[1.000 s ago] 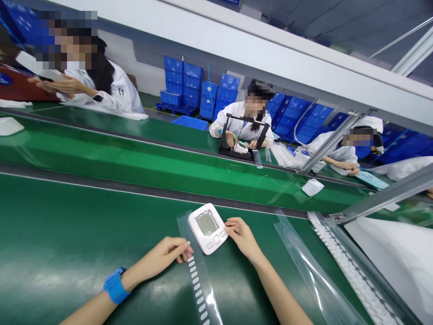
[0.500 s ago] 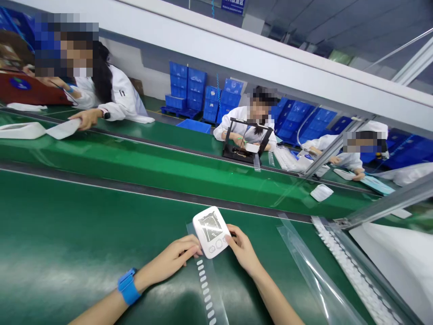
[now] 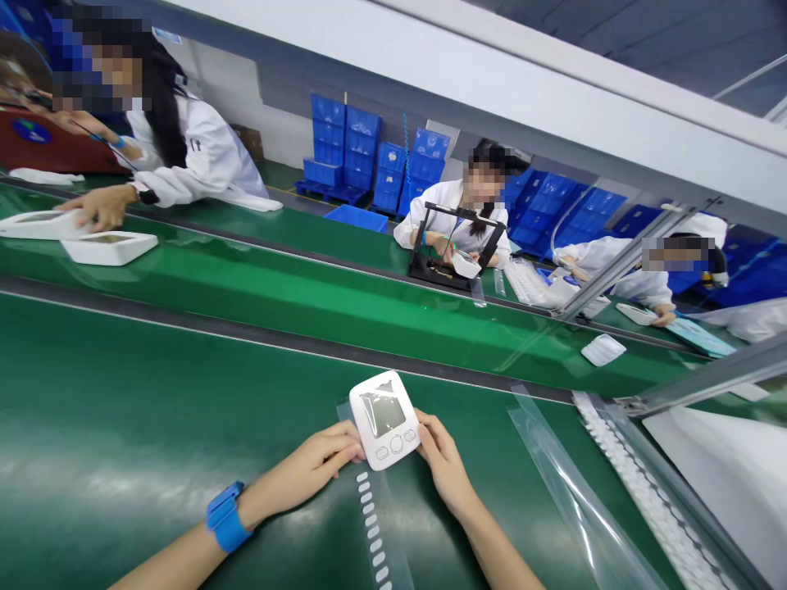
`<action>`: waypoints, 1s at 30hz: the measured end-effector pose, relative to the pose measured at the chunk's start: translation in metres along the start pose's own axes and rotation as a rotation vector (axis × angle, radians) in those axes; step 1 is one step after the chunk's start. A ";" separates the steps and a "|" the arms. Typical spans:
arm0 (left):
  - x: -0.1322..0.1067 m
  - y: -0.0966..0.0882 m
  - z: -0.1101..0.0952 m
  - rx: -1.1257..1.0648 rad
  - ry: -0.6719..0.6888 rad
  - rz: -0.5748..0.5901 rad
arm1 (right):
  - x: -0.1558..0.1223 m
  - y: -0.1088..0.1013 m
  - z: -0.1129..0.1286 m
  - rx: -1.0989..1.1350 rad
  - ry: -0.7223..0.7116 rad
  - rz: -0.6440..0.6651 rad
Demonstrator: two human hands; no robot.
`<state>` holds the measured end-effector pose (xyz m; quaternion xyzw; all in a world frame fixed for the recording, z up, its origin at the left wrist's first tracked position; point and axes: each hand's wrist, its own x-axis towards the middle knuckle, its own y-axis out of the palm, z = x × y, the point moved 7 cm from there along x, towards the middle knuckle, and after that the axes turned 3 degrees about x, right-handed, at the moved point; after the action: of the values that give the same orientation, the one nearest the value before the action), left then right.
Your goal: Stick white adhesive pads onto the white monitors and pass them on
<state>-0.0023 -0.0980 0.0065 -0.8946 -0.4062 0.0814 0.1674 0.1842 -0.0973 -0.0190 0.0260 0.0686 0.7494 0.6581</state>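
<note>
White plastic, rounded at the corners, the device sits between the person's two hands on the green tabletop, near its far edge. Its grey screen faces up and three small buttons lie below the screen. The left hand lies palm down, its fingers drawn together and bent, the tips pressed against the device's lower left corner. The right hand meets it from the other side, with its fingers closed on the lower right edge, so the device is clamped between both hands. A blue wristband wraps the left wrist.

Under the device runs a clear strip that carries a row of small white oval stickers; the row starts just below the left fingertips and runs toward the person. To the right lies a second clear strip, and beyond it a long band of white pieces beside a metal rail.

Across the dark divider, a green belt carries two white trays at the far left, where a co-worker's hand rests on one. Another co-worker sits behind a black frame. A small white pad lies farther right on the belt. Blue crates are stacked by the back wall.
</note>
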 end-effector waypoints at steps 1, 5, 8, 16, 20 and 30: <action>0.000 0.000 0.000 -0.001 -0.002 -0.002 | 0.000 0.000 0.000 -0.007 -0.004 -0.003; 0.002 -0.001 0.001 -0.005 -0.009 -0.012 | 0.000 0.003 0.002 -0.054 -0.037 0.001; 0.003 -0.001 0.001 -0.015 0.001 -0.018 | 0.000 0.003 0.006 -0.091 -0.047 0.002; 0.002 -0.002 -0.003 -0.074 -0.029 -0.008 | -0.007 0.011 -0.001 0.167 0.112 0.034; 0.003 -0.005 0.009 -0.426 -0.087 -0.046 | -0.004 0.017 -0.006 0.389 0.209 0.002; 0.003 -0.013 0.038 -0.978 -0.238 -0.253 | 0.194 -0.018 0.086 -0.177 -0.217 -0.367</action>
<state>-0.0198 -0.0793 -0.0243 -0.7967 -0.5179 -0.0378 -0.3091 0.1872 0.1027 0.0539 0.0359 -0.0650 0.6129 0.7867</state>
